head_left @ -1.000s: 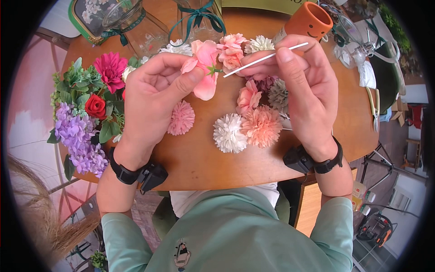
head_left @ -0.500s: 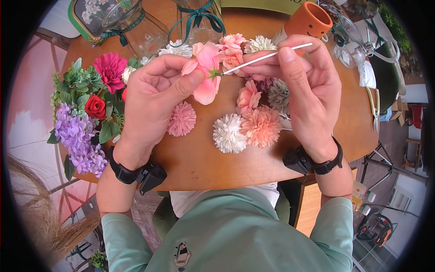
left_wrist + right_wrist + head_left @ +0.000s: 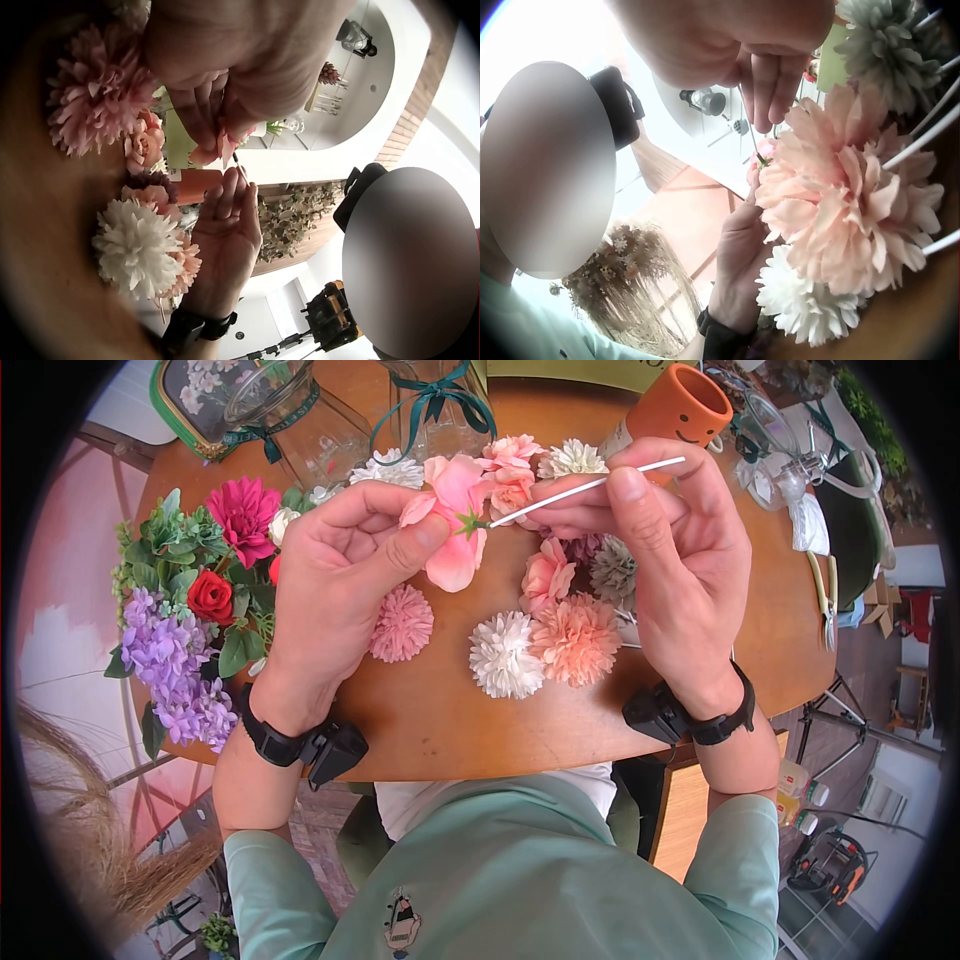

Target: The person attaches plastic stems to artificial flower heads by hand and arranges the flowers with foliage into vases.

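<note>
In the head view the left hand pinches a pink flower between thumb and finger, its green base turned toward the right hand. The right hand pinches a thin white stick, slanted down to the left. The stick's lower tip meets or almost meets the green base; contact is hard to tell. The right wrist view shows the stick running to the flower's green base. Beneath the hands lie a white flower, a peach flower and a round pink flower.
Purple blossoms, a red rose and leaves lie at the table's left. Glass vases with green ribbons stand at the back. An orange smiling pot is back right, with pliers near the right edge.
The flower's green base has tilted slightly, and the stick's tip has come from just beside it to right at it. Both hands keep their hold.
</note>
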`<state>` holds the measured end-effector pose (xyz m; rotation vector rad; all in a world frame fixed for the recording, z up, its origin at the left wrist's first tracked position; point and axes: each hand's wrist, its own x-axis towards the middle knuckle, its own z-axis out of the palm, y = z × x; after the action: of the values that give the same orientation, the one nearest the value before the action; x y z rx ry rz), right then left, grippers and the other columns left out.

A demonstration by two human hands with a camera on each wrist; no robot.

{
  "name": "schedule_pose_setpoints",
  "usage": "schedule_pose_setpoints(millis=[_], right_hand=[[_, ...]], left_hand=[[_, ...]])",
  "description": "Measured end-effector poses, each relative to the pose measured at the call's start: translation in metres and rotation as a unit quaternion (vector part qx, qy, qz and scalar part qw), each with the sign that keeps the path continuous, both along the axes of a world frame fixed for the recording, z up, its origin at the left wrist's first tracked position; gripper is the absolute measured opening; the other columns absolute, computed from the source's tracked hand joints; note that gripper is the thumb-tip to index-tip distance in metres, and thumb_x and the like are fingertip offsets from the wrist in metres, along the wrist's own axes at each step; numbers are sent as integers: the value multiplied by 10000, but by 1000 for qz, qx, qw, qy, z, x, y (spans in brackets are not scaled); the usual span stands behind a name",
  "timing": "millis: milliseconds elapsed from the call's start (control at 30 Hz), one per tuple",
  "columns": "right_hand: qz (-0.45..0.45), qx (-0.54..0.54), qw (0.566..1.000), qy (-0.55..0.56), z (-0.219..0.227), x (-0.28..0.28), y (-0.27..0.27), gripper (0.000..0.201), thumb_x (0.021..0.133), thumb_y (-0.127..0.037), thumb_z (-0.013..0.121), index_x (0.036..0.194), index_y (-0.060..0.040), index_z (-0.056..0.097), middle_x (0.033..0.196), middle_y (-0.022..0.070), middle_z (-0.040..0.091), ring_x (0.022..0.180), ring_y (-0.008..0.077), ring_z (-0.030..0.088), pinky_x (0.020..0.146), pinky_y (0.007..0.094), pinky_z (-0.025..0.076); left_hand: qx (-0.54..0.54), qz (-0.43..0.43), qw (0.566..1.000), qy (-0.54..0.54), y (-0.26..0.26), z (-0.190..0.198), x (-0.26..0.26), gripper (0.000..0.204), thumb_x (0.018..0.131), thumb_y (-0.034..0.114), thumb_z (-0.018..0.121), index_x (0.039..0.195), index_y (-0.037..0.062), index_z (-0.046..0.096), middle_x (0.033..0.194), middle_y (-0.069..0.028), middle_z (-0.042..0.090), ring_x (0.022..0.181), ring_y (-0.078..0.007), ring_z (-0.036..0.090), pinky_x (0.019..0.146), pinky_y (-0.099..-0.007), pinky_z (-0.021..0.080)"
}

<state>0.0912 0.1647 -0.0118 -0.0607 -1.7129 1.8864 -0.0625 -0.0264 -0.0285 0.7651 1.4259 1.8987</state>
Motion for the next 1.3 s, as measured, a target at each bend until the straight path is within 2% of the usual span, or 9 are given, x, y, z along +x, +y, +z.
schedule_pose_setpoints(millis=[133, 300, 500, 567, 667, 1033, 1133, 1200, 1300], right_hand=[[-6, 35, 999, 29, -2, 1, -2, 168, 1114, -100, 535, 1219, 30, 515, 1068, 250, 765, 1015, 326, 772, 907, 395, 635], [-61, 213, 975, 33, 2, 8, -2, 127, 1058, -2, 606, 1164, 55, 564, 1097, 253, 765, 1007, 272, 772, 895, 353, 625], [-65, 191, 979, 15, 3, 9, -6, 114, 1018, 44, 653, 1118, 70, 603, 1072, 245, 772, 997, 249, 772, 859, 319, 619], [-59, 193, 979, -15, 8, 10, -10, 109, 1011, 47, 665, 1104, 74, 616, 1059, 238, 774, 997, 251, 774, 858, 321, 621], [-45, 167, 983, -54, 5, 9, -11, 97, 1003, 46, 680, 1083, 81, 636, 1041, 227, 776, 992, 259, 777, 855, 327, 627], [-35, 88, 994, -46, 4, 6, -9, 100, 1027, 20, 659, 1098, 85, 635, 1024, 226, 775, 991, 288, 781, 863, 361, 642], [-35, 71, 995, -62, 5, 4, -7, 94, 1017, 7, 681, 1072, 77, 650, 1017, 209, 781, 941, 249, 784, 844, 335, 634], [-58, 96, 992, -56, 2, 2, -7, 75, 969, 0, 744, 975, 64, 705, 859, 66, 751, 679, 76, 690, 595, 222, 539], [-37, 158, 982, -93, -4, 2, -5, 92, 957, -30, 756, 992, 51, 732, 824, 68, 742, 657, 76, 684, 586, 239, 533]], left_hand=[[-2, -6, 1000, 4, -1, 0, -1, 155, 999, 43, 726, 1132, -34, 705, 1058, -102, 771, 948, -129, 739, 845, -267, 588], [-11, -28, 999, 26, -4, -4, -7, 155, 1036, 83, 683, 1163, -6, 687, 1111, -139, 773, 993, -200, 764, 882, -329, 610], [-2, -16, 1000, 27, -2, -2, -4, 155, 1045, 88, 670, 1164, -9, 693, 1095, -134, 775, 980, -195, 762, 884, -328, 606], [-14, 11, 1000, 10, -1, 3, 0, 158, 997, 46, 729, 1123, -47, 705, 1036, -114, 776, 910, -129, 744, 805, -261, 600], [-21, -6, 998, 52, -4, 1, -1, 164, 1035, 73, 683, 1167, -23, 690, 1089, -144, 776, 975, -203, 763, 880, -332, 603], [-4, 38, 997, 74, -4, 5, -1, 155, 1009, 32, 708, 1145, -42, 695, 1048, -125, 777, 934, -151, 754, 832, -278, 605], [-6, 57, 994, 95, -3, 4, 0, 167, 1002, 27, 717, 1150, -44, 691, 1037, -119, 777, 923, -134, 749, 824, -269, 605], [-14, 66, 991, 117, -2, 4, 2, 175, 1011, 51, 716, 1162, -31, 683, 1026, -113, 780, 907, -130, 751, 823, -275, 603], [-5, 76, 990, 118, -1, 8, 6, 169, 985, -16, 722, 1143, -67, 691, 1082, -133, 763, 965, -155, 745, 865, -277, 611]])
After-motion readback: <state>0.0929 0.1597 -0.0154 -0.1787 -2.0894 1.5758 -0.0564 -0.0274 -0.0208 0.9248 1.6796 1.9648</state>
